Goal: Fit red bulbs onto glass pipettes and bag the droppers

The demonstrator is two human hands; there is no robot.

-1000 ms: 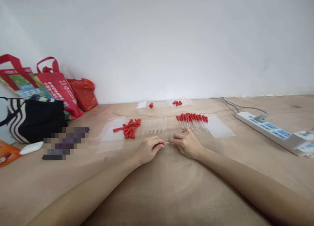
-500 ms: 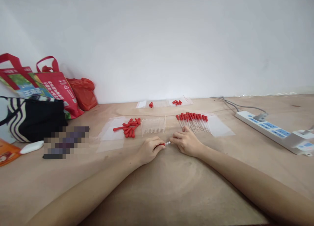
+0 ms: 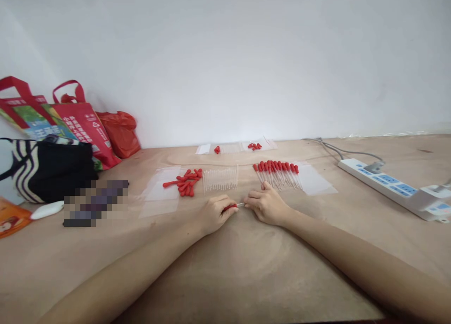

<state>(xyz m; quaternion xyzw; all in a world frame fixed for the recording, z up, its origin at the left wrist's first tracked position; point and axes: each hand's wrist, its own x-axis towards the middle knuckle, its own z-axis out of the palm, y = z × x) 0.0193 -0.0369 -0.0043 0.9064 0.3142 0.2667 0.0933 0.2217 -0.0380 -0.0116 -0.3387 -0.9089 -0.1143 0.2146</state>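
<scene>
At the left of the frame, white characters and a small triangular mark stood on a red bag (image 3: 75,122); the characters were too slanted and small to read surely. A black bag (image 3: 65,166) with wavy pale stripes slumped in front of it.

Left of centre, smooth, rubbery-looking loose bulbs (image 3: 185,183), round-headed and narrow-necked, lay heaped beside a row of thin transparent tubes (image 3: 221,179). Right of centre, red-capped tubes (image 3: 278,168) fanned out on the wood-grained table (image 3: 260,272).

The forearms reached in from the lower corners, and the hands nearly met just below the centre. The left hand (image 3: 219,213) was curled, its thumb and fingers pinching a red bulb (image 3: 230,206). A clear tube (image 3: 240,204) spanned the small gap from that bulb to the right hand (image 3: 267,205), whose bent fingertips gripped its far end.
</scene>
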